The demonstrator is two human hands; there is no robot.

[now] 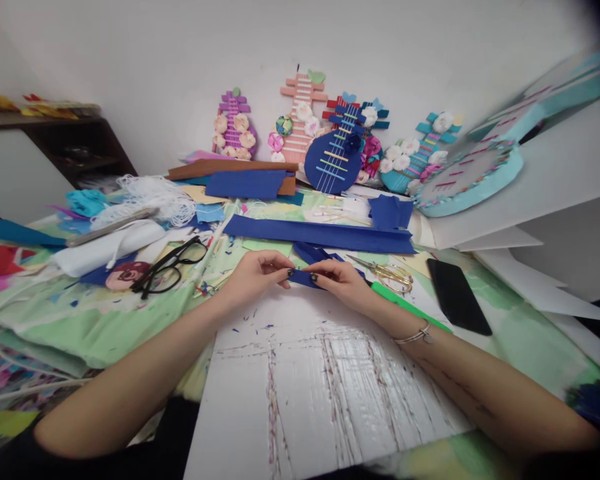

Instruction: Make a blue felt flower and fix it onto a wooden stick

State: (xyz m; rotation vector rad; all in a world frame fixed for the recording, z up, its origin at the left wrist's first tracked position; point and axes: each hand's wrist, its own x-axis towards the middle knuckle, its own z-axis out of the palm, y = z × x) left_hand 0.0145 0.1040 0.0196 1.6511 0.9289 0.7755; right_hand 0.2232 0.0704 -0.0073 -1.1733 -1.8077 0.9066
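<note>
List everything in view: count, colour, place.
Held piece: one, blue, centre
Board: one, white with dark lines, foreground
Long strip: one, blue, beyond held piece
Scissors: one, gold handles, right of held piece
Green object: one, green, near scissors
Phone: one, black, right
Glasses: one pair, black, left
Instrument crafts: several, multicoloured, along back
Large craft: one, light blue, far right
Cord bundle: one, white, back left
Scraps: many, mixed colours, on green tablecloth
Cabinet: one, brown, far left
Bracelet: one, silver, right of centre
Left hand: one, dark nails, pinching held piece
Right hand: one, dark nails, pinching held piece
</note>
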